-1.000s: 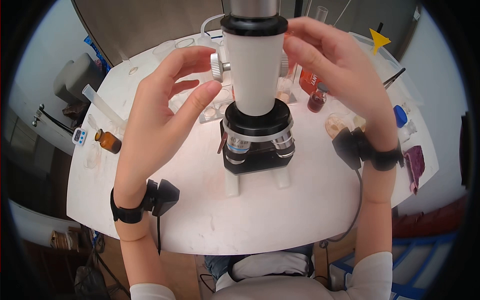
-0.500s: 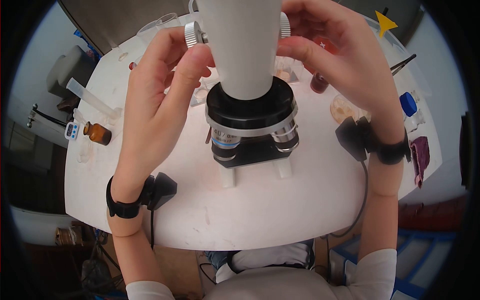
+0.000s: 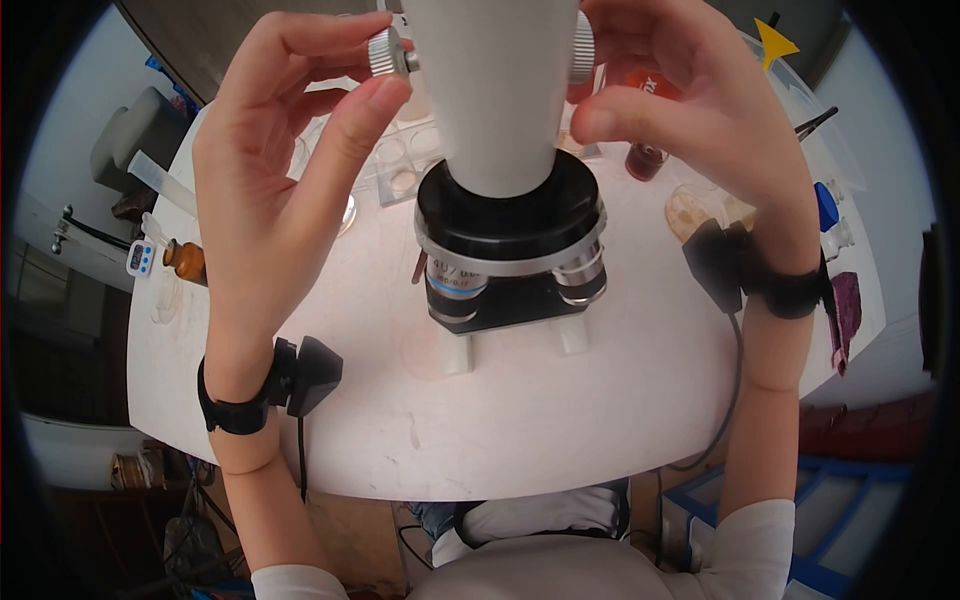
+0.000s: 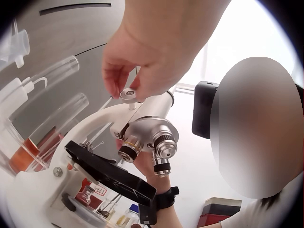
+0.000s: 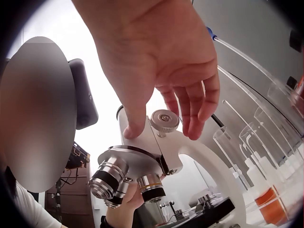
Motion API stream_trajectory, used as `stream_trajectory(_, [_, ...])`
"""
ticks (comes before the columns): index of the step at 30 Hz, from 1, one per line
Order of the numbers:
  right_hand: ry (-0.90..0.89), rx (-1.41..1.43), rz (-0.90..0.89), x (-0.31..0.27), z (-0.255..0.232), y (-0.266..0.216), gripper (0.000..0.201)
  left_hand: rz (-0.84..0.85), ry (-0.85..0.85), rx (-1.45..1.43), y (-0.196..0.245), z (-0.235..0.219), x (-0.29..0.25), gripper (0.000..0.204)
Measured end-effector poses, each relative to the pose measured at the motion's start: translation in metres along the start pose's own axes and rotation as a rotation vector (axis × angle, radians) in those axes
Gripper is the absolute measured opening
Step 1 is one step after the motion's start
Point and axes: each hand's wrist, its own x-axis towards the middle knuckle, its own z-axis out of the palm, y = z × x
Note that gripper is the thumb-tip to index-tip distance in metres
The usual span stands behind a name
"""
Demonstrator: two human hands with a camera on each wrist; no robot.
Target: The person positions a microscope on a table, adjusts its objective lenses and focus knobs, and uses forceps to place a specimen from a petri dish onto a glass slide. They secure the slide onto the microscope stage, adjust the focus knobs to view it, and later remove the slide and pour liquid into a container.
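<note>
A white microscope [image 3: 490, 110] stands upright in front of me, its black nosepiece [image 3: 510, 220] carrying silver objectives above a dark stage [image 3: 510, 312]. My left hand [image 3: 262, 180] pinches the ribbed left focus knob [image 3: 386, 54] between thumb and index finger; the left wrist view has fingertips on either side of this knob [image 4: 128, 94]. On the other side, my right hand [image 3: 705, 135] is around the right focus knob [image 3: 582, 48]. The right wrist view shows that knob [image 5: 165, 121] bare, with the thumb over the tube and the loosely bent fingers beyond it.
Left on the white table [image 3: 400, 430] are a brown bottle [image 3: 187, 262], a timer [image 3: 140, 258] and a measuring cylinder [image 3: 160, 182]. A well plate [image 3: 402, 165] lies behind the microscope. Rightward are a dark red bottle [image 3: 645, 162], a petri dish [image 3: 692, 208] and a purple cloth [image 3: 843, 320].
The head view has tipped, so the microscope looks nearer and higher. My left hand has closed in on its knob and swung left. The right thumb has dropped lower, away from the right knob.
</note>
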Motion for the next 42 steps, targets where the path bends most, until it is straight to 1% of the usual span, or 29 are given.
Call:
stream_trajectory(2, [-0.054, 0.064, 0.260, 0.001, 0.001, -0.009, 0.026, -0.004, 0.011, 0.009, 0.002, 0.001, -0.001, 0.019])
stream_trajectory(3, [-0.056, 0.066, 0.261, 0.001, 0.003, -0.008, 0.026, 0.012, 0.027, 0.039, 0.002, 0.001, -0.001, 0.020])
stream_trajectory(5, [-0.070, -0.080, 0.256, 0.001, 0.005, -0.004, 0.033, 0.030, 0.048, 0.073, -0.001, 0.000, 0.000, 0.022])
stream_trajectory(7, [-0.071, -0.070, 0.266, 0.002, 0.006, -0.006, 0.030, 0.143, 0.041, 0.126, -0.005, -0.002, 0.000, 0.023])
stream_trajectory(9, [-0.077, -0.108, 0.275, 0.000, 0.004, -0.009, 0.026, 0.147, 0.028, 0.124, -0.002, -0.003, 0.001, 0.023])
stream_trajectory(10, [-0.078, -0.108, 0.273, 0.000, 0.006, -0.011, 0.026, 0.157, 0.012, 0.119, 0.000, -0.002, 0.003, 0.022])
stream_trajectory(12, [-0.051, -0.269, 0.197, 0.000, 0.010, -0.015, 0.018, 0.129, -0.015, 0.058, 0.003, -0.005, 0.004, 0.020])
stream_trajectory(13, [-0.049, -0.271, 0.196, -0.001, 0.009, -0.015, 0.018, 0.101, -0.044, -0.005, 0.004, -0.006, 0.005, 0.017])
stream_trajectory(15, [-0.023, -0.219, 0.191, -0.004, 0.009, -0.011, 0.012, 0.109, -0.078, 0.054, 0.005, -0.015, 0.007, 0.017])
stream_trajectory(16, [-0.022, -0.218, 0.193, -0.004, 0.007, -0.005, 0.012, 0.116, -0.111, 0.112, 0.005, -0.017, 0.007, 0.019])
stream_trajectory(17, [-0.026, -0.125, 0.182, -0.002, 0.004, 0.001, 0.013, 0.114, -0.112, 0.111, 0.005, -0.014, 0.006, 0.019])
stream_trajectory(18, [-0.030, -0.032, 0.170, 0.000, 0.003, 0.004, 0.016, 0.062, -0.035, 0.069, 0.006, -0.008, 0.006, 0.022])
stream_trajectory(19, [-0.033, -0.032, 0.170, -0.001, 0.004, 0.001, 0.016, 0.010, 0.043, 0.029, 0.006, -0.004, 0.006, 0.026])
stream_trajectory(21, [0.039, -0.339, 0.106, 0.001, 0.012, -0.015, 0.021, -0.018, 0.038, -0.030, 0.001, -0.002, 0.006, 0.028])
stream_trajectory(23, [0.008, -0.310, 0.053, 0.004, 0.003, 0.001, 0.023, -0.008, -0.095, 0.035, -0.007, -0.004, 0.006, 0.027])
stream_trajectory(24, [-0.020, -0.282, 0.002, 0.003, 0.000, 0.006, 0.026, 0.007, -0.074, 0.101, -0.005, -0.003, 0.004, 0.026])
stream_trajectory(25, [-0.017, -0.281, 0.007, -0.002, -0.004, 0.004, 0.026, 0.005, -0.078, 0.099, -0.001, -0.001, 0.003, 0.026])
stream_trajectory(27, [-0.045, -0.084, 0.181, 0.001, -0.006, -0.020, 0.022, -0.052, -0.040, 0.043, 0.007, 0.001, 0.004, 0.027])
stream_trajectory(28, [-0.044, -0.084, 0.179, 0.005, -0.005, -0.021, 0.022, -0.051, -0.040, 0.045, 0.005, -0.002, 0.005, 0.027])
stream_trajectory(30, [0.059, -0.078, 0.575, 0.008, -0.003, -0.022, 0.022, 0.054, -0.115, 0.093, -0.001, -0.007, 0.006, 0.029])
stream_trajectory(31, [0.061, -0.078, 0.577, 0.005, -0.004, -0.020, 0.022, 0.055, -0.117, 0.091, 0.000, -0.005, 0.006, 0.029])
stream_trajectory(33, [-0.094, -0.158, 0.317, 0.001, -0.005, -0.015, 0.023, 0.097, -0.101, 0.196, 0.002, -0.005, 0.005, 0.031])
stream_trajectory(34, [-0.084, -0.049, 0.270, 0.000, -0.007, -0.005, 0.021, 0.096, -0.099, 0.200, 0.003, -0.004, 0.004, 0.031])
stream_trajectory(36, [-0.073, -0.052, 0.270, 0.001, -0.006, -0.010, 0.021, 0.069, -0.014, 0.053, 0.002, 0.003, 0.002, 0.027])
stream_trajectory(37, [-0.060, -0.056, 0.280, 0.001, -0.006, -0.013, 0.021, 0.068, -0.014, 0.053, 0.002, 0.004, -0.001, 0.027])
stream_trajectory(39, [-0.101, -0.058, 0.312, 0.003, -0.010, -0.022, 0.021, -0.188, 0.011, -0.122, 0.004, 0.009, -0.012, 0.027])
stream_trajectory(40, [-0.140, -0.060, 0.340, 0.003, -0.012, -0.024, 0.020, -0.273, -0.054, -0.114, 0.000, 0.004, -0.019, 0.023])
stream_trajectory(41, [-0.132, -0.054, 0.344, 0.001, -0.010, -0.016, 0.020, -0.345, -0.055, -0.091, 0.000, 0.008, -0.027, 0.020])
stream_trajectory(42, [-0.103, -0.046, 0.221, 0.000, -0.007, 0.000, 0.020, -0.270, -0.153, 0.052, 0.003, 0.008, -0.033, 0.022])
